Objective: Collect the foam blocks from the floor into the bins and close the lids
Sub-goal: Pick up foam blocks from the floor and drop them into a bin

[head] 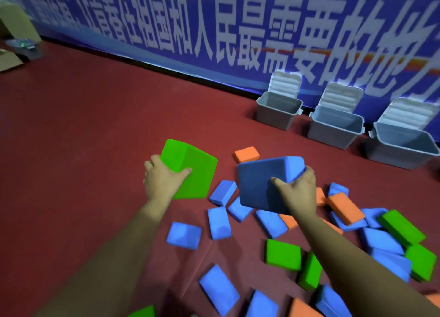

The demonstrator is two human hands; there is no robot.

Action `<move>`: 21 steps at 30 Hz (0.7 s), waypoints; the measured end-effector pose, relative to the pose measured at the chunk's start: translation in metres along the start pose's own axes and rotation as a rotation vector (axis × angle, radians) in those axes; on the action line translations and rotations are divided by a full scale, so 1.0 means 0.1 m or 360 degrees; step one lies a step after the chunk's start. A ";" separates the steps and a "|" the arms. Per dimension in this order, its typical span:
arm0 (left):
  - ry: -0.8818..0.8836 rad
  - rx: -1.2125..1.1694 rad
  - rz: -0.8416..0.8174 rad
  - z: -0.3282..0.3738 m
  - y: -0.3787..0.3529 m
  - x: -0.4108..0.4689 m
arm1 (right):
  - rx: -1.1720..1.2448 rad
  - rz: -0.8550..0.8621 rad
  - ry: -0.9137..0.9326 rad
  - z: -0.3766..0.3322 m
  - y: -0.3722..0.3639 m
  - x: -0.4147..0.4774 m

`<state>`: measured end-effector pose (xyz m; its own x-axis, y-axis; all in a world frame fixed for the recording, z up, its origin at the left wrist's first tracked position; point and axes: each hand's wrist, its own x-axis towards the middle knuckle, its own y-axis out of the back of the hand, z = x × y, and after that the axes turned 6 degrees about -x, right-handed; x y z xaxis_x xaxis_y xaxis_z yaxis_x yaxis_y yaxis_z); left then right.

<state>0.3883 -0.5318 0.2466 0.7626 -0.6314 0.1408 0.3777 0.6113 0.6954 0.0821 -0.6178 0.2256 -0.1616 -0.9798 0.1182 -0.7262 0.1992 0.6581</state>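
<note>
Left hand grips a big green foam block at frame centre, thumb on the near face, fingers wrapped over the left edge, block held up off the floor. Right hand grips a big dark blue foam block just right of centre, thumb on the front face, fingers curled over the right end, also lifted. Both forearms bare, reaching in from the bottom edge. Floor is dark red mat, fills most of the frame, with a faint seam in the lower middle. Loose blocks scattered across lower centre and lower right: many light blue blocks, several orange blocks, some smaller green blocks, partly piled on each other at the right. Three grey bins sit in a row at upper right against the wall, well apart from the held blocks, all with lids flipped up and leaning back; what I can see of the insides looks bare. Wall behind is covered by a blue banner with large white Chinese characters, blurred. Upper left corner shows a cardboard box and small clutter beside it, too blurred to tell.
</note>
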 end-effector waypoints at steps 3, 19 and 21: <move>-0.0075 -0.0006 -0.0084 0.17 -0.16 0.59 | -0.0041 0.0070 -0.0054 -0.28 -0.20 0.33; -0.0385 -0.0132 -0.0397 1.72 -2.15 2.57 | -0.0175 0.0236 -0.0306 -0.03 -0.67 2.49; -0.0394 -0.0120 -0.0387 1.91 -2.58 2.90 | -0.0162 0.0213 -0.0329 0.06 -0.90 3.03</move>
<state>0.4116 -0.9633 0.2423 0.4986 -0.8537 0.1505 0.5774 0.4566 0.6768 0.0949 -0.9324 0.1979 -0.3926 -0.9176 0.0616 -0.6197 0.3135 0.7196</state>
